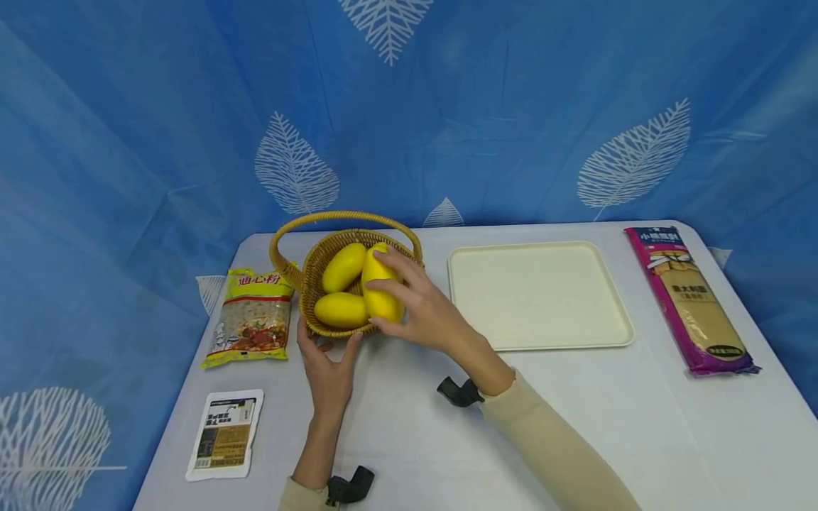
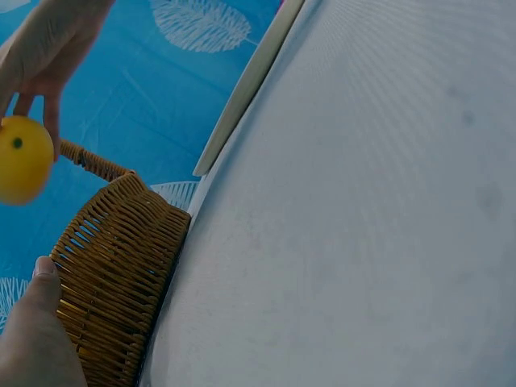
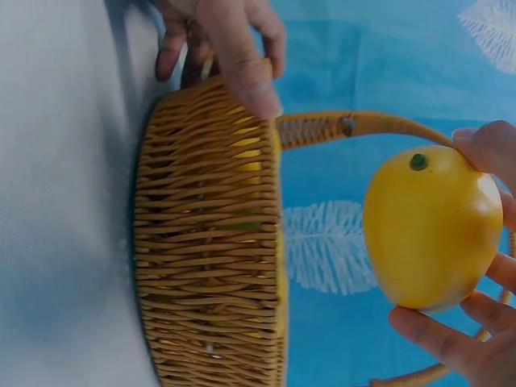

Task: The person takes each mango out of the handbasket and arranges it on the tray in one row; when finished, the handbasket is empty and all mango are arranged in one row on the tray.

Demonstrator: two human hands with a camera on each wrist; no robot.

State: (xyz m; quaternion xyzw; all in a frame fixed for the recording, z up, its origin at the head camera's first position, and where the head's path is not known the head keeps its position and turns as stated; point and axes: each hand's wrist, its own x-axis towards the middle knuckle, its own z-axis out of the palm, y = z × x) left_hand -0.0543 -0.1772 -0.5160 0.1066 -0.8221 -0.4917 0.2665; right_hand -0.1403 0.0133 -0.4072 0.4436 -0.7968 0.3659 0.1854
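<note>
A yellow mango [image 1: 381, 297] with a small green stem spot is in my right hand [image 1: 424, 309], fingers and thumb spread round its sides. In the right wrist view this mango [image 3: 431, 230] hangs above the rim of a brown wicker basket [image 3: 210, 234]. Two more yellow mangoes lie inside the basket, one at the back [image 1: 344, 267] and one in front [image 1: 341, 311]. My left hand [image 1: 327, 372] holds the basket's near side from outside, its thumb [image 2: 44, 278] up near the rim. The arched basket handle [image 1: 345, 215] stands upright.
Left of the basket lies a yellow pasta bag [image 1: 252, 316], with a small white flat packet [image 1: 226, 435] nearer me. A cream tray [image 1: 540, 344] lies right of the basket. Farther right is a long purple spaghetti pack [image 1: 693, 301]. A blue curtain [image 1: 498, 106] hangs behind the table.
</note>
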